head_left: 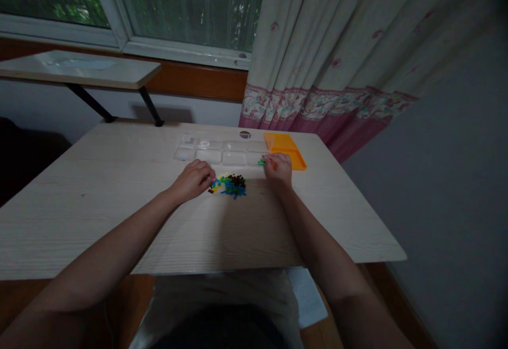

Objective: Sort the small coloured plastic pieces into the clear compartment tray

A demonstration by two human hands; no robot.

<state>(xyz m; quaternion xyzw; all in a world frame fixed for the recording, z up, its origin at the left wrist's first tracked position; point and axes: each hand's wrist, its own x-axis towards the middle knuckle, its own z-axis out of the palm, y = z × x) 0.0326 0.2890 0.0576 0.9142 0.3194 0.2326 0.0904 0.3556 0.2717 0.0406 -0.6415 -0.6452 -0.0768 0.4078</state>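
Note:
A pile of small coloured plastic pieces (pixel 234 184), in blue, green, yellow and dark brown, lies on the table. My left hand (pixel 194 178) rests at its left edge, fingers curled and fingertips against the pieces; whether one is pinched is too small to tell. Behind the pile lies a clear plastic tray (pixel 209 157) with several compartments. Over its front right compartment is my right hand (pixel 280 170), fingers bent together, with a bit of orange showing at them that I cannot identify. A few green pieces (pixel 261 162) show beside those fingertips.
An orange tray (pixel 298 160) lies right of the clear one, close behind my right hand. A round dark grommet (pixel 245 134) sits near the table's back edge. A raised shelf (pixel 130 71) on black legs stands back left; a curtain (pixel 317 89) hangs behind.

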